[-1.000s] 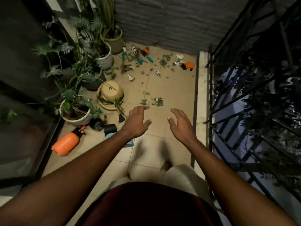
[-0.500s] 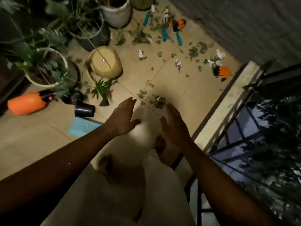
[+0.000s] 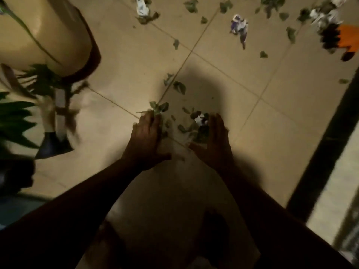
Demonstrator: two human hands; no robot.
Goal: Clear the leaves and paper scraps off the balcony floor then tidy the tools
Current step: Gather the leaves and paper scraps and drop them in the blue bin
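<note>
A small heap of green leaves [image 3: 186,128] with a white paper scrap [image 3: 200,119] in it lies on the beige tiled floor [image 3: 223,90] at mid-frame. My left hand [image 3: 146,140] is down at the heap's left side, fingers straight, fingertips touching leaves. My right hand [image 3: 213,140] is at the heap's right side, fingers straight, palm turned toward the leaves. More leaves [image 3: 179,87] lie just beyond. Crumpled paper scraps [image 3: 240,26] and loose leaves [image 3: 191,4] are scattered farther off. An orange and black tool [image 3: 343,38] lies at the upper right.
An overturned tan pot [image 3: 44,33] fills the upper left, with a leafy plant [image 3: 17,117] and a small dark pot [image 3: 54,145] below it. A dark strip [image 3: 322,144] and a pale ledge [image 3: 342,171] border the floor on the right.
The view has dropped close to the floor. Both hands went from hovering above the tiles to reaching down on either side of the leaf heap.
</note>
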